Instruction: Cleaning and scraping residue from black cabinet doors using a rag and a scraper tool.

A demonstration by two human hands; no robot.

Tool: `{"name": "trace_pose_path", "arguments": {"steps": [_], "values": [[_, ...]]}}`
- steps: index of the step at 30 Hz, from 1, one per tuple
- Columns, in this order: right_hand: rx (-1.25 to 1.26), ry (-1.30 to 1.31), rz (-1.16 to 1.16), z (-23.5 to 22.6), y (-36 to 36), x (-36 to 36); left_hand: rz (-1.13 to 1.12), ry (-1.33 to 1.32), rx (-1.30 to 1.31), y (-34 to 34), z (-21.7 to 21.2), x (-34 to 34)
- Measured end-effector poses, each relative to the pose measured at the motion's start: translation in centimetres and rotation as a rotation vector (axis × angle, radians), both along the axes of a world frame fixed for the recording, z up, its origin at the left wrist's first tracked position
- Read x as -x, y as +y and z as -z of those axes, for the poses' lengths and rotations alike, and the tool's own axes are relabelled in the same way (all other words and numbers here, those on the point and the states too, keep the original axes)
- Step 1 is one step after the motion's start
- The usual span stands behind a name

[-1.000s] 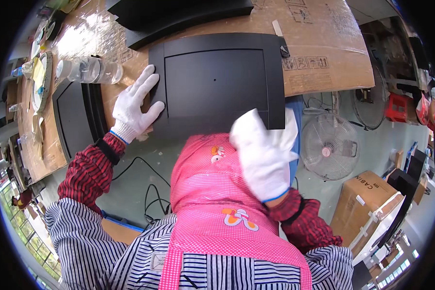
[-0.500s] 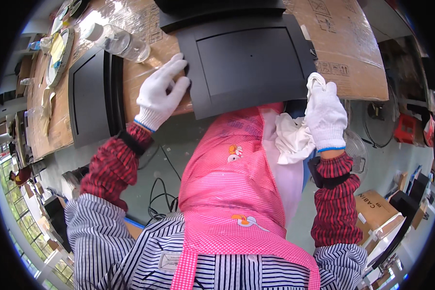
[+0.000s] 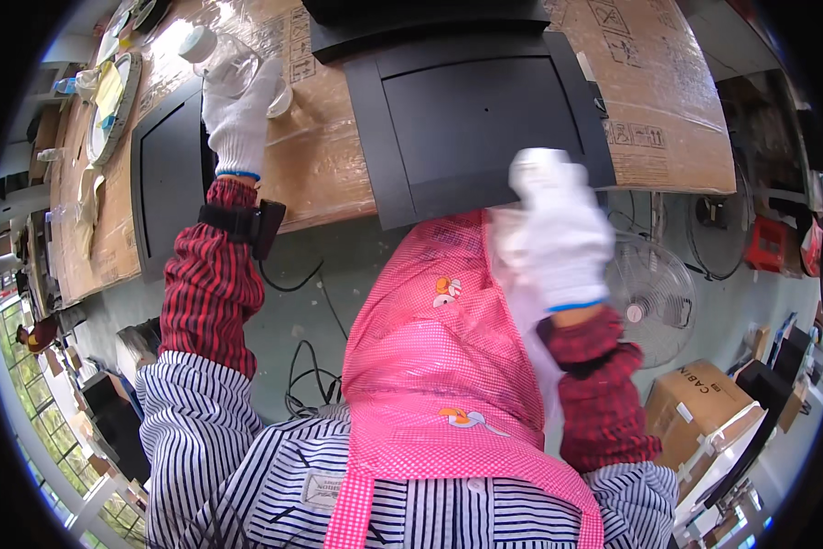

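On the cardboard-covered table [image 3: 324, 169], the black panel [image 3: 466, 123] lies flat at the near edge, presumably for reach; its long axis runs left to right, right end angled slightly away. The left hand [image 3: 239, 114] is wrapped around the clear bottle [image 3: 235, 68], cap [image 3: 197, 44] pointing far left. The blurred right hand [image 3: 562, 229] overlaps the panel's near edge; its grip cannot be determined.

Centre panel [image 3: 484, 119]: before the person, on the table [image 3: 324, 183], jutting past its near edge.
Block [image 3: 430, 35]: on the table, just behind the centre panel.
Side panel [image 3: 166, 178]: left of the centre panel.
Bottle [image 3: 226, 57]: in the left hand [image 3: 237, 119], beyond the side panel.
Fan [image 3: 645, 302]: right of the person.
Carton [image 3: 704, 403]: right of the fan, nearer.
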State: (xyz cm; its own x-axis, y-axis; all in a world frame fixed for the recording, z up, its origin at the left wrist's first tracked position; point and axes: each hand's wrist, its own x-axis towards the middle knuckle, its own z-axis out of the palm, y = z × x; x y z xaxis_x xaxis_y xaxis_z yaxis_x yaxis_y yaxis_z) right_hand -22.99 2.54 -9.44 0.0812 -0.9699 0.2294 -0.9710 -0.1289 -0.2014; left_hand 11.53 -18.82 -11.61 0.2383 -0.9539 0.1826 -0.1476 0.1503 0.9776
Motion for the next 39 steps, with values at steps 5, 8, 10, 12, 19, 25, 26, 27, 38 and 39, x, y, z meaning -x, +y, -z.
{"name": "trace_pose_path", "arguments": {"steps": [5, 8, 10, 12, 19, 25, 26, 27, 38, 39], "values": [[0.002, 0.183, 0.320, 1.0, 0.1, 2.9, 0.174, -0.271, 0.308, 1.4, -0.9, 1.5], [0.178, 0.173, 0.099, -0.1, -0.4, -4.2, 0.276, -0.147, 0.032, 5.4, -5.7, 5.5], [0.019, -0.189, 0.078, 0.1, -0.7, -8.0, 0.374, -0.273, 0.164, 5.9, -4.8, 4.8], [-0.192, -0.105, 0.100, 0.2, -0.6, -7.6, 0.335, -0.905, 0.142, 8.4, -7.2, 5.6], [-0.209, 0.189, 0.517, 0.0, -0.6, 9.6, 0.650, -1.276, -0.013, 10.9, -10.8, 9.8], [-0.205, 0.112, 0.537, 1.0, -1.0, 9.9, 0.808, -1.491, -0.077, 11.4, -11.2, 14.1], [-0.199, 0.107, 0.540, 1.0, -1.1, 9.9, 0.839, -1.539, -0.067, 11.3, -10.8, 14.3], [-0.205, 0.097, 0.538, 1.1, -1.1, 9.9, 0.841, -1.527, -0.009, 11.4, -10.3, 14.5], [-0.145, 0.040, 0.515, 1.7, -0.9, 9.9, 0.832, -1.695, 0.064, 13.2, -11.0, 13.5], [-0.147, 0.057, 0.524, 1.7, -0.9, 10.0, 0.824, -1.738, 0.036, 13.4, -11.3, 12.9]]}}
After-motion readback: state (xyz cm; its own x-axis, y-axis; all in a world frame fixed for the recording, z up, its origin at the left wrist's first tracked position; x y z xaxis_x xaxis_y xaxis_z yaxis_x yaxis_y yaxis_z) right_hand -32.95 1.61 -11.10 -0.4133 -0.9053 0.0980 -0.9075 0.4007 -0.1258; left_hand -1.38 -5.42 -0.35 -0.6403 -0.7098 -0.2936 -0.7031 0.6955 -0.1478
